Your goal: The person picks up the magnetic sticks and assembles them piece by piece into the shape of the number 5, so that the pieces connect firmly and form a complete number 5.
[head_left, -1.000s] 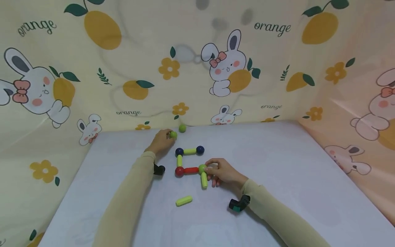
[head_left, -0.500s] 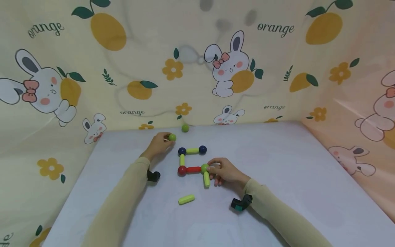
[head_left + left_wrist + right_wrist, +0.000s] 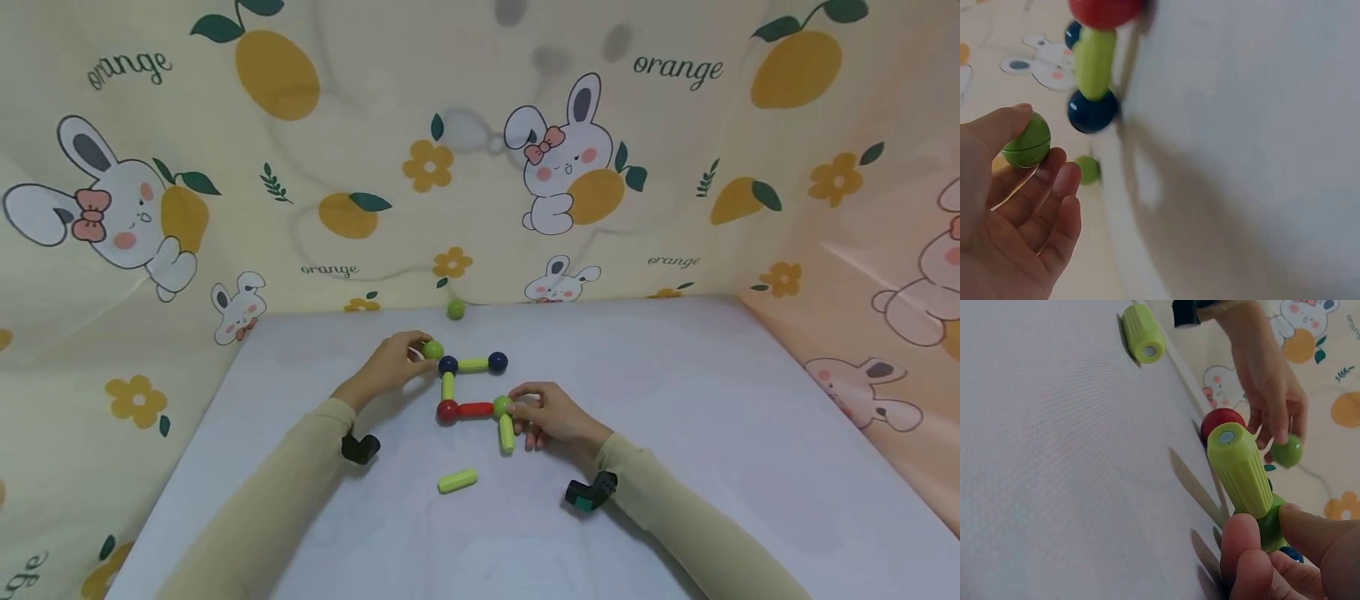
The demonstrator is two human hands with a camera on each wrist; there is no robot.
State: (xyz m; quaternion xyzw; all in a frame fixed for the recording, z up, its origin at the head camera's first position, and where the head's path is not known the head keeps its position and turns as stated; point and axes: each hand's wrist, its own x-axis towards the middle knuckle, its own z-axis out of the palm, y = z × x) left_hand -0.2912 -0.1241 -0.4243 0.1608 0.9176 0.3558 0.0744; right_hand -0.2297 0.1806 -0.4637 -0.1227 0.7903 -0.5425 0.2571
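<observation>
My left hand (image 3: 384, 367) pinches a green ball (image 3: 1027, 142) between thumb and fingers, just behind and left of the dark blue corner ball (image 3: 447, 366) of a magnetic rod-and-ball shape. In the left wrist view a gap shows between the two balls. A yellow-green rod (image 3: 473, 365) joins that corner to a second dark blue ball (image 3: 497, 362); another rod (image 3: 447, 386) leads down to a red ball (image 3: 447, 411). From there a red rod (image 3: 476, 410) reaches a green ball (image 3: 502, 406), pinched by my right hand (image 3: 557, 415). A yellow-green rod (image 3: 1241, 472) sticks out from it towards me.
A loose yellow-green rod (image 3: 457, 481) lies on the white table (image 3: 675, 400) nearer to me. One more green ball (image 3: 455, 309) rests at the table's back edge, by the printed cloth backdrop (image 3: 465, 208).
Carrying its green ball, my left hand has come nearer to me, up close to the dark blue corner ball. My right hand keeps its hold on the shape. The head view has shifted slightly.
</observation>
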